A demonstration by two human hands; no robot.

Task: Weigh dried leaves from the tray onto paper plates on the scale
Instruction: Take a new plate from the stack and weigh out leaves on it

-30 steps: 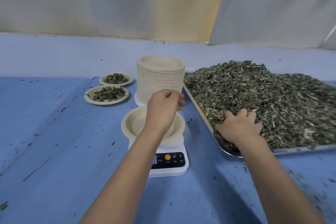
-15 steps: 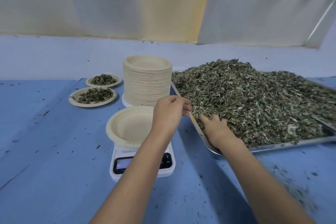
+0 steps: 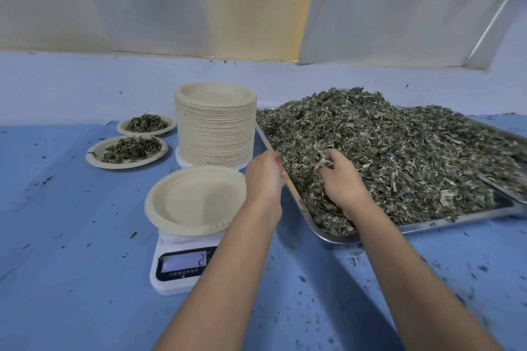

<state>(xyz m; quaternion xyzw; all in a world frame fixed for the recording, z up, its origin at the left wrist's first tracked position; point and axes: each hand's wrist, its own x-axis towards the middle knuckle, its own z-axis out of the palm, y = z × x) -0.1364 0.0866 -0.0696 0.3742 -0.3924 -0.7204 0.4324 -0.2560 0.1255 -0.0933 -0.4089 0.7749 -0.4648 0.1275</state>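
An empty paper plate (image 3: pixel 196 202) sits on the white digital scale (image 3: pixel 182 268), whose display is lit. A big heap of dried leaves (image 3: pixel 399 157) fills the metal tray (image 3: pixel 333 238) on the right. My right hand (image 3: pixel 340 182) is dug into the near left part of the heap, fingers curled round a clump of leaves. My left hand (image 3: pixel 265 174) hovers at the tray's left rim, between the plate and the heap, fingers loosely curled and holding nothing that I can see.
A tall stack of paper plates (image 3: pixel 215 125) stands behind the scale. Two plates with leaves (image 3: pixel 127 149) (image 3: pixel 147 124) lie at the back left. Leaf crumbs are scattered on the blue table cover (image 3: pixel 71 236). A wall runs along the back.
My left hand moved off the plate to the tray's rim. My right hand shifted left and farther into the heap and closed on a clump of leaves. The camera turned right.
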